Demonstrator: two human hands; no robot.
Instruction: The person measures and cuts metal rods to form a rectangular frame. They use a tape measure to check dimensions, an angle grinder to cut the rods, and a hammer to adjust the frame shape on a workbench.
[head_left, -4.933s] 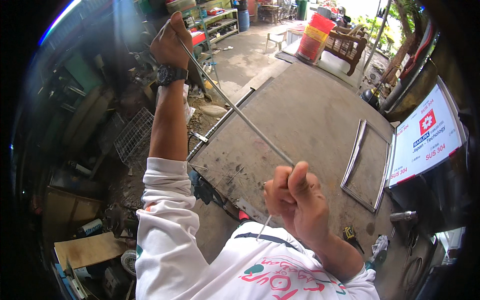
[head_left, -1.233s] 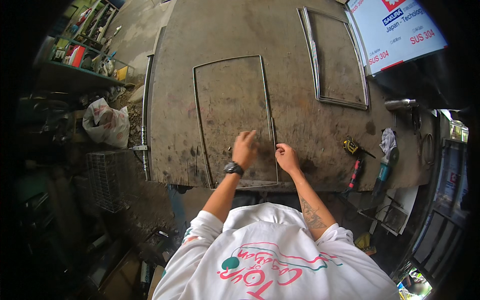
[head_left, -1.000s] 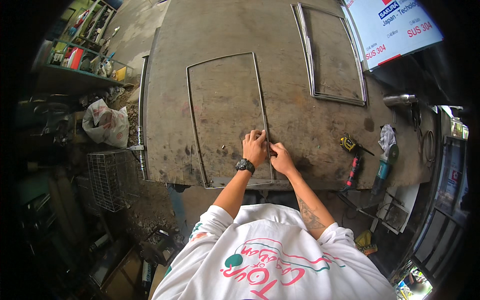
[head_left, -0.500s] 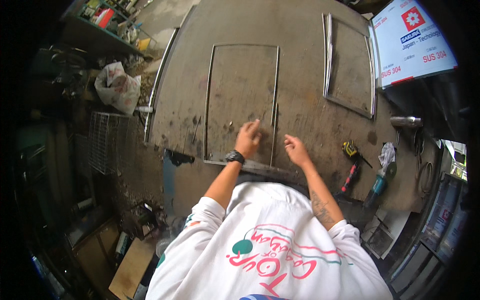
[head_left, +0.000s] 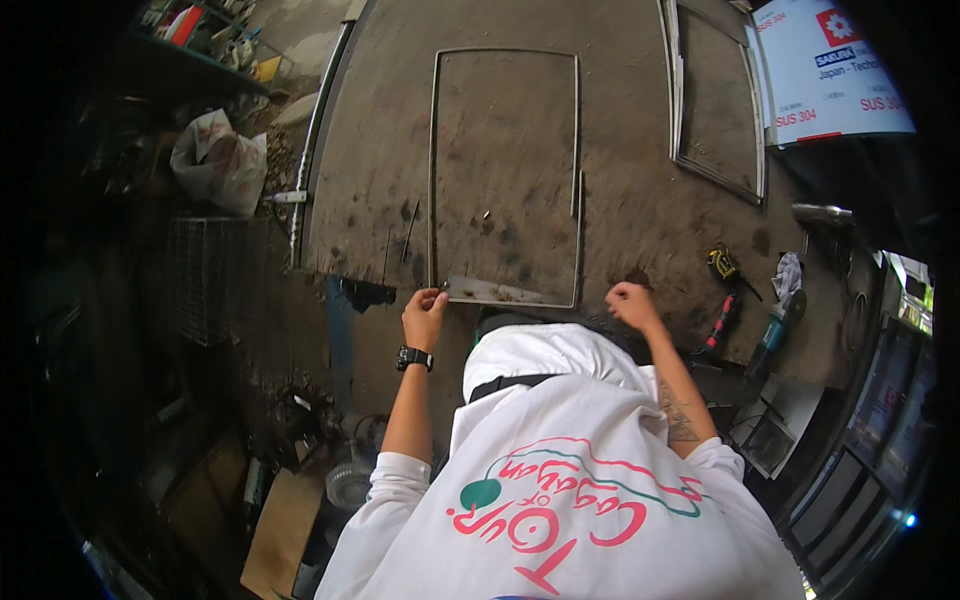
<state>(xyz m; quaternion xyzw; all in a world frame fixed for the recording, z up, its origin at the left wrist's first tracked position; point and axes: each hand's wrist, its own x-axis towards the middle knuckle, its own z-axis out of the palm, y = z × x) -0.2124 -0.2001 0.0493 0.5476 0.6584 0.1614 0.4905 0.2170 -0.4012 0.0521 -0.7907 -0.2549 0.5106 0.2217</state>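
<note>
Left hand (head_left: pixel 423 318) held rectangular metal frame (head_left: pixel 432 170)

It lay on the table (head_left: pixel 630 110), long axis running away from the hands. The left hand, nearer, pinched its near-left corner; the right hand (head_left: pixel 632 303), curled, hovered apart, right of the near-right corner; whether it held anything, I couldn't tell.
</note>
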